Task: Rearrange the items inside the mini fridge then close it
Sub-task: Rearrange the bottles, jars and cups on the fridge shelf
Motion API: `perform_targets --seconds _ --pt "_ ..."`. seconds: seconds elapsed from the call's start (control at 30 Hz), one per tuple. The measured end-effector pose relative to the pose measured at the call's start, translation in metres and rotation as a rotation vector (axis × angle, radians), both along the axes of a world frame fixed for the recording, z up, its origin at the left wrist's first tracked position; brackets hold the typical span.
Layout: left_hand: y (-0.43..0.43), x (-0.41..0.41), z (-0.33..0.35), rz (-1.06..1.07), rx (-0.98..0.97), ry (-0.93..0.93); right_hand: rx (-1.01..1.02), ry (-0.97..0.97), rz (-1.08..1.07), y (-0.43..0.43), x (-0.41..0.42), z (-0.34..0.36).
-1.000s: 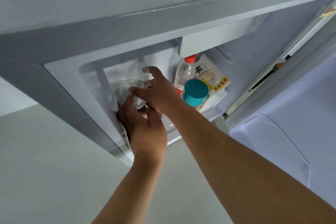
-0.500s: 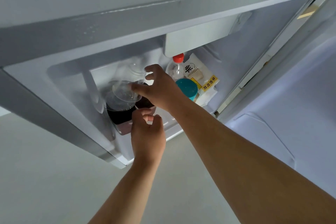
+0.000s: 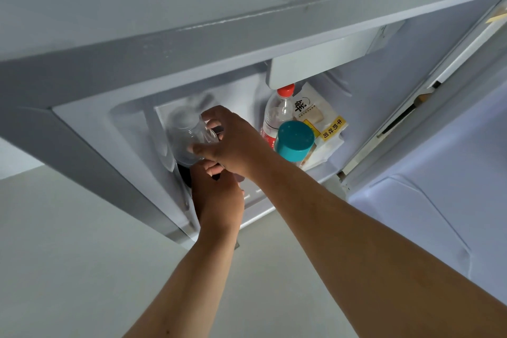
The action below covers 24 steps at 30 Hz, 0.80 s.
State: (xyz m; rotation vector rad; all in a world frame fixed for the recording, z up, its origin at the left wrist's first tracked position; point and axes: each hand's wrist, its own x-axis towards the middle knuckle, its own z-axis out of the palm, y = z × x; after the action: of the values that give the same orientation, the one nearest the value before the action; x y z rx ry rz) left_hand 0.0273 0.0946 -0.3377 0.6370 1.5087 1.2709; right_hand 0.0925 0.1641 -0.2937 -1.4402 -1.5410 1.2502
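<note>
Where the mini fridge (image 3: 164, 57) stands open, seen from above and in front, its door (image 3: 439, 195) is swung out to the right and its contents are as follows. Item one: clear plastic cup (image 3: 185, 132), at the left of the compartment, held off the shelf by the right grip (image 3: 233, 143), the person's right hand, thumb on the near side of the cup and fingers curled round the far side. Item two: dark container (image 3: 185, 174), directly below the cup against the left inner wall, mostly hidden; whether cup and container touch cannot be told. The left grip (image 3: 219, 200), the person's left hand, comes in from below, under the right wrist, its fingers (image 3: 211, 170) curled over the near edge of the dark container. Item three: clear bottle (image 3: 274, 118) with a red cap (image 3: 286, 90) and a red label, upright at the back right, beneath a white flap (image 3: 321, 60) at the top of the compartment. Item four: teal-capped container (image 3: 294, 140), just in front of the bottle, only its cap plainly visible. Item five: bread packet (image 3: 315, 114) with a yellow label, leaning behind and to the right of the bottle, against the right wall. Pale floor (image 3: 68, 255) shows below the fridge.
</note>
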Motion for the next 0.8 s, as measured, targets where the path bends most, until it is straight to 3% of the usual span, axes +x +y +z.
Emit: perform_targets --seconds 0.3,0.4,0.5,0.63,0.8 --pt "0.002 0.001 0.015 0.021 -0.032 -0.076 0.007 -0.08 -0.025 -0.006 0.005 -0.002" --pt "-0.002 0.005 0.01 -0.016 -0.002 -0.034 0.357 -0.351 -0.138 -0.023 0.019 0.006" --pt "-0.006 0.013 0.001 -0.135 0.013 0.123 0.701 -0.513 -0.389 -0.043 0.051 0.009" --pt "-0.007 0.033 -0.001 -0.306 -0.026 0.182 0.438 -0.591 -0.605 -0.049 0.099 0.008" --pt "-0.005 0.054 -0.004 -0.458 -0.068 0.201 0.135 -0.668 -0.457 -0.044 0.124 -0.004"
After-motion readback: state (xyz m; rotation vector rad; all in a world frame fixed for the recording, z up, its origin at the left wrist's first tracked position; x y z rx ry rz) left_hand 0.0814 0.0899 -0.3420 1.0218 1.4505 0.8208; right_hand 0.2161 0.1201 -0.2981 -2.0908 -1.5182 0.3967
